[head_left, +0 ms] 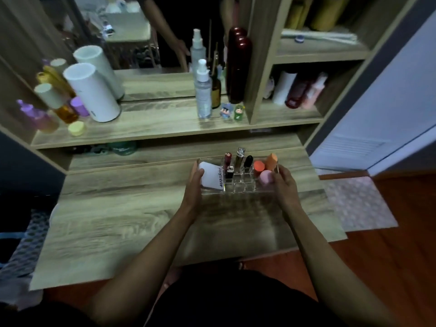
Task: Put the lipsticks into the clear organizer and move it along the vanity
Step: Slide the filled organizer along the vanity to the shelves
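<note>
Both arms stretched fwd, forearms bare. Left hand (194, 185) & right hand (282, 182) face each other, palms inward, fingers curled, gripping something betw. them.

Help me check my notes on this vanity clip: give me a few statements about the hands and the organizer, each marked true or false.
1. Both hands hold the clear organizer by its ends. True: left hand, right hand.
2. The organizer is empty. False: it holds lipsticks, sponges and a white packet.
3. The organizer is on the upper shelf. False: it is at the lower desk surface.
4. A white cylinder stands on the upper shelf. True.
</note>
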